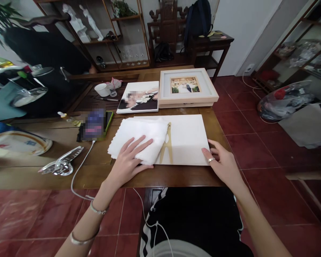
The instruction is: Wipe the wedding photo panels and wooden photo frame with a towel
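My left hand (132,155) lies flat with its fingers apart on a folded white cloth (147,126). Beneath the cloth is a flat white board (188,139), its left part covered. Between the cloth and the bare right part of the board a tan A-like shape (169,144) shows; whether it is printed or a loose piece I cannot tell. At the board's right edge my right hand (220,159) holds on, thumb on top and fingers curled at the side. Behind the board lie a photo panel (141,96) and a pale wooden frame (188,98) with a picture inside.
On the table's left are a phone (93,125) on a white cable, a silver metal clamp-like tool (61,162), a small dropper bottle (69,119) and a blue-white package (18,139). A white cup (102,90) stands farther back. A person in dark clothing (45,53) is at the far left.
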The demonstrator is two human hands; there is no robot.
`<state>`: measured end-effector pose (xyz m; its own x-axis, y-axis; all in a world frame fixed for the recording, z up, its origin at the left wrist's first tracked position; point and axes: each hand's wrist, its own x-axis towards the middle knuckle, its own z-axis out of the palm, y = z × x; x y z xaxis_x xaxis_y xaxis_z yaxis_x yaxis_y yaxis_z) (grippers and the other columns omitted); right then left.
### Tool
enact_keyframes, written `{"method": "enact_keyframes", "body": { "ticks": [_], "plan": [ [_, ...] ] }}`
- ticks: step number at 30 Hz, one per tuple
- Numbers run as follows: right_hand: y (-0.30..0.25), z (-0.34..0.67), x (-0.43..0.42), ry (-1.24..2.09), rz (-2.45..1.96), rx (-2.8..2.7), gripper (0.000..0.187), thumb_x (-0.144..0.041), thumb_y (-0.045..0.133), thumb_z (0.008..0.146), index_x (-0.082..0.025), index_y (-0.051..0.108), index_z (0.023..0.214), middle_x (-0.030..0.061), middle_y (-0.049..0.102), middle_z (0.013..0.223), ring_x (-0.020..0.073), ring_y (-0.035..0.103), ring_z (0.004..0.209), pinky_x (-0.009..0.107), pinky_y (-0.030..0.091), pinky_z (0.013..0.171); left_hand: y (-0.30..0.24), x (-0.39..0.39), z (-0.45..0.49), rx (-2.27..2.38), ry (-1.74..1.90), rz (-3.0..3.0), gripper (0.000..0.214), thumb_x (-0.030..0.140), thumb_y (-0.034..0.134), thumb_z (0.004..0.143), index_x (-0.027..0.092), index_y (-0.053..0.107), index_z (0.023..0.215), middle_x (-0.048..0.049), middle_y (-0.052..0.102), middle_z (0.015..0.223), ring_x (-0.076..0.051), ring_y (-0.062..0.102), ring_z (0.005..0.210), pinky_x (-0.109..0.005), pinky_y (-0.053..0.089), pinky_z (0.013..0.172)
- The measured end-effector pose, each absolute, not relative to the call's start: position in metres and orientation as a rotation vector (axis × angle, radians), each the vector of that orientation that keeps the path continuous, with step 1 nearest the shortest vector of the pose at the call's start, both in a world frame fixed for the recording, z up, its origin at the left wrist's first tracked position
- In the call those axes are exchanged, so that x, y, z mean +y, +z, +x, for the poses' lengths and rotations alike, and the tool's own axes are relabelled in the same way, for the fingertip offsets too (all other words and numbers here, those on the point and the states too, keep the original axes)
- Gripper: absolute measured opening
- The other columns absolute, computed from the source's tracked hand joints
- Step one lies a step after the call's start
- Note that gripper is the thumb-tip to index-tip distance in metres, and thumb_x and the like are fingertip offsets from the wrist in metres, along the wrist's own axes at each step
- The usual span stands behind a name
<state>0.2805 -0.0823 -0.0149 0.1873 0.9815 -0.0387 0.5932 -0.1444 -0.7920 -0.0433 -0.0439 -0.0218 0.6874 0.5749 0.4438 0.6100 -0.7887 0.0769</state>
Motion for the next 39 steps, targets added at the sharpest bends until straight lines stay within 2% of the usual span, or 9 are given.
{"method": "enact_keyframes", "body": {
  "ticks": [7,11,13,15,17,21,24,31,39],
  "plan": [
    [0.007,0.289,-0.056,0.711,-1.963,-1.910,0.020,-0.040,0.046,0.093,-0.023,0.050,0.103,-0.0030,0.062,0.057,0.0191,0.052,0.052,0.030,0.033,0.055,-0.023,-0.049,-0.035,-1.065,-0.686,-2.785,0.041,0.038,0.067,0.088,0.017,0.061,0.053,-0.0087,0.051,0.145,-0.034,0.040,0.140,-0.058,0.036,0.110],
    [0.009,0.293,-0.044,0.685,-1.979,-1.986,0.016,-0.039,0.045,0.092,-0.024,0.050,0.091,-0.0011,0.060,0.058,0.0208,0.054,0.057,0.031,0.036,0.057,-0.024,-0.050,-0.032,-1.093,-0.685,-2.779,0.043,0.039,0.066,0.088,0.017,0.058,0.052,-0.0076,0.051,0.145,-0.034,0.040,0.140,-0.057,0.036,0.111],
    [0.004,0.292,-0.035,0.510,-2.015,-1.999,0.017,-0.037,0.046,0.091,-0.022,0.053,0.092,0.0053,0.064,0.071,0.0251,0.060,0.068,0.036,0.042,0.063,-0.026,-0.050,-0.030,-1.109,-0.691,-2.767,0.044,0.039,0.066,0.088,0.017,0.057,0.052,-0.0069,0.051,0.146,-0.033,0.039,0.140,-0.057,0.036,0.111],
    [-0.004,0.288,-0.023,0.306,-1.937,-1.989,0.026,-0.034,0.049,0.089,-0.017,0.054,0.108,0.0148,0.065,0.100,0.0320,0.062,0.092,0.043,0.048,0.077,-0.026,-0.050,-0.027,-1.125,-0.695,-2.752,0.044,0.039,0.066,0.089,0.017,0.056,0.052,-0.0068,0.051,0.146,-0.033,0.039,0.140,-0.056,0.036,0.111],
    [-0.016,0.283,-0.008,0.188,-1.772,-2.029,0.042,-0.033,0.049,0.089,-0.012,0.048,0.126,0.0223,0.052,0.131,0.0382,0.050,0.122,0.051,0.045,0.095,-0.027,-0.051,-0.025,-1.139,-0.700,-2.735,0.044,0.038,0.066,0.089,0.018,0.055,0.052,-0.0070,0.051,0.145,-0.032,0.040,0.140,-0.056,0.037,0.110],
    [-0.036,0.278,0.018,0.372,-1.607,-2.077,0.046,-0.035,0.049,0.091,-0.013,0.052,0.131,0.0188,0.035,0.152,0.0385,0.023,0.146,0.058,0.029,0.115,-0.026,-0.052,-0.020,-1.165,-0.713,-2.699,0.044,0.036,0.065,0.090,0.018,0.052,0.053,-0.0072,0.053,0.144,-0.032,0.042,0.139,-0.055,0.038,0.108],
    [-0.042,0.279,0.027,0.435,-1.516,-2.060,0.046,-0.037,0.054,0.089,-0.018,0.055,0.131,0.0122,0.027,0.160,0.0358,0.014,0.150,0.060,0.022,0.118,-0.026,-0.053,-0.017,-1.188,-0.729,-2.663,0.043,0.035,0.065,0.090,0.018,0.052,0.053,-0.0069,0.055,0.142,-0.033,0.044,0.137,-0.055,0.039,0.107],
    [-0.039,0.279,0.035,0.456,-1.401,-2.128,0.047,-0.033,0.055,0.090,-0.014,0.057,0.133,0.0148,0.045,0.151,0.0277,0.033,0.145,0.051,0.027,0.120,-0.028,-0.053,-0.013,-1.218,-0.746,-2.637,0.041,0.035,0.067,0.089,0.018,0.053,0.054,-0.0075,0.055,0.141,-0.033,0.045,0.136,-0.056,0.039,0.106],
    [-0.038,0.276,0.027,0.467,-1.442,-2.103,0.050,-0.033,0.050,0.092,-0.013,0.053,0.139,0.0135,0.042,0.153,0.0267,0.032,0.146,0.050,0.026,0.121,-0.029,-0.054,-0.014,-1.252,-0.750,-2.605,0.034,0.027,0.063,0.091,0.018,0.054,0.059,-0.0109,0.051,0.145,-0.033,0.045,0.136,-0.054,0.042,0.103]
  ]
}}
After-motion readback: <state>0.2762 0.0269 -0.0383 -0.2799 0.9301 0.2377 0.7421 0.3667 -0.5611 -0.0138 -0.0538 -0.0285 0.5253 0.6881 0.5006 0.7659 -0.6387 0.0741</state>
